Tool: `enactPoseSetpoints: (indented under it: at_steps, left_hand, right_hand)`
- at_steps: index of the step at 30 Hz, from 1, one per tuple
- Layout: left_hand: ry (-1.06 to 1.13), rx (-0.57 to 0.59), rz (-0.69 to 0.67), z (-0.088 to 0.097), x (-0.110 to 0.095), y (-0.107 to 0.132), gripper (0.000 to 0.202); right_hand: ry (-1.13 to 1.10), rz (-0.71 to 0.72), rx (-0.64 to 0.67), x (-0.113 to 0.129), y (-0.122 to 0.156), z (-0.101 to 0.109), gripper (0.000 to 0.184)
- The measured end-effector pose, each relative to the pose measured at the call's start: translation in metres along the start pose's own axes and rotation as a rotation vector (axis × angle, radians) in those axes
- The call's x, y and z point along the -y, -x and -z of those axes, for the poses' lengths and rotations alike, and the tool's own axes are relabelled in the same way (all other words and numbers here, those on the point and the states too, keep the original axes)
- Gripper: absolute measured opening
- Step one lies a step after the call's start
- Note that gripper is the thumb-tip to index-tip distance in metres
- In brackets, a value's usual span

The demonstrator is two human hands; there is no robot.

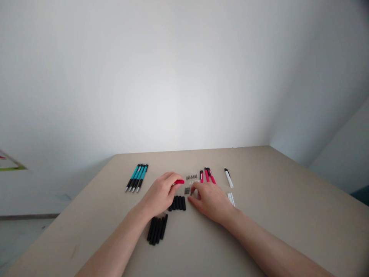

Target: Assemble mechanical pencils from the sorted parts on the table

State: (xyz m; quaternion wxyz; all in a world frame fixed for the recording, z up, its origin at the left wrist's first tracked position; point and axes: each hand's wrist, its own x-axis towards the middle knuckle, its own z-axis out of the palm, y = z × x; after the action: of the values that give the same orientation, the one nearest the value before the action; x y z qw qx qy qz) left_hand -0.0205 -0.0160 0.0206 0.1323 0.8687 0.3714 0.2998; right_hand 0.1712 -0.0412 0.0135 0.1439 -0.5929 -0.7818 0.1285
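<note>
A pink pen barrel [180, 182] is pinched in my left hand [165, 191], its end poking out past the fingertips toward the right. My right hand [212, 200] rests low over the table with thumb and forefinger curled together. What sits between those fingertips is too small to make out. Just left of them lies a cluster of small grey springs [187, 190]. Short black grip sleeves [179, 203] lie in a row between and below the hands. Small metal pen tips [191, 177] and tiny clear pieces [193, 182] lie beyond the fingers.
Several assembled teal pens [137, 177] lie at the left. Longer black tubes [157, 229] are near the left forearm. Behind my right hand lie pink pen barrels [211, 176], a white barrel [228, 177] and white refills [231, 199]. A wall [178, 77] borders the table's back.
</note>
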Motion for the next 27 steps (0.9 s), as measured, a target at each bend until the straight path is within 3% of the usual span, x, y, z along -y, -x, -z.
enactPoseSetpoints:
  at_steps: [17,22,27]
  left_hand:
    - [0.004,0.008,-0.001,-0.0009,0.0016,0.0006,0.016]
    - [-0.003,0.002,0.000,-0.0004,0.0001,-0.0001,0.015]
    - [0.004,0.003,0.007,-0.0014,0.0007,-0.0001,0.012]
  right_hand:
    - [-0.291,0.004,-0.107,0.0011,0.0005,-0.0055,0.005]
    - [-0.436,0.062,-0.271,0.0011,0.0002,-0.0050,0.016]
    - [-0.496,0.140,-0.438,0.0016,0.0010,-0.0012,0.012]
